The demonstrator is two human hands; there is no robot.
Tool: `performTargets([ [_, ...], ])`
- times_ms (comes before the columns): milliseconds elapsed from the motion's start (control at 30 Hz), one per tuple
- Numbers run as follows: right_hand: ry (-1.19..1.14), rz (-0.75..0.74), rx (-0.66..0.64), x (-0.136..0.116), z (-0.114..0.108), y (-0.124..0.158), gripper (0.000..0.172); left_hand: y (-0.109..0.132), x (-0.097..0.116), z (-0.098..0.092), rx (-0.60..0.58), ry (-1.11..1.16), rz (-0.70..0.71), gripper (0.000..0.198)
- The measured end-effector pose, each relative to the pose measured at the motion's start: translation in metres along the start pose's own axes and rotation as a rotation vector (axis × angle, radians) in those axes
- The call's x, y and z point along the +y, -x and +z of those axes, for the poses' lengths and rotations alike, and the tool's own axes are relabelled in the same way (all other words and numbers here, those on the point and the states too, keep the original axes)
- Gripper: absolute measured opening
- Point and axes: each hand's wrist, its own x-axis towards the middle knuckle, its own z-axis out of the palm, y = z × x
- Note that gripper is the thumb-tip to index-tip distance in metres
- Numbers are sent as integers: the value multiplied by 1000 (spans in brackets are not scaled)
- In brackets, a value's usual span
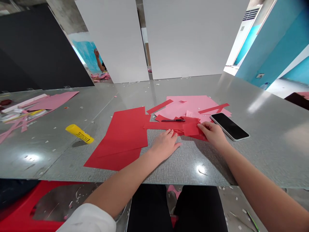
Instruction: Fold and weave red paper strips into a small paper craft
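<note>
On the bench, the right hand pinches a red square; the left hand, fingers loose, touches a red strip near the front edge.

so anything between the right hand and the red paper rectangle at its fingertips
Nothing visible: the right hand touches the right edge of the red paper rectangle. The smartphone lies to the hand's right, not between them.

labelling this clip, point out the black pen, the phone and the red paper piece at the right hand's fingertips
Black pen (173, 120): head view, middle of its barrel.
Phone (230, 126): head view, middle of its dark screen.
Red paper piece (190, 129): head view, middle of its top face.
</note>
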Motion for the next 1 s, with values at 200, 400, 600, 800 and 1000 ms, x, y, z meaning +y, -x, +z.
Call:
performTargets([
  [200, -240, -10, -186, -43, 7, 0, 28, -24, -9, -17, 111, 878, -342, 55],
  [400, -146, -474, -206, -45, 23, -10, 49, -32, -30, -8, 209, 1203, -388, 26],
  [600, 38, -695, -320, -28, 28, -7, 17, -22, -34, 0, 88, 1213, -364, 35],
  [800, -161, -414, -452, -29, 24, -6, 21, -24, -24, 0, 67, 1277, -350, 29],
  [1000, -425, -144, -359, -35, 25, -5, 22, -22, -16, -8, 80, 1469, -340, 44],
])
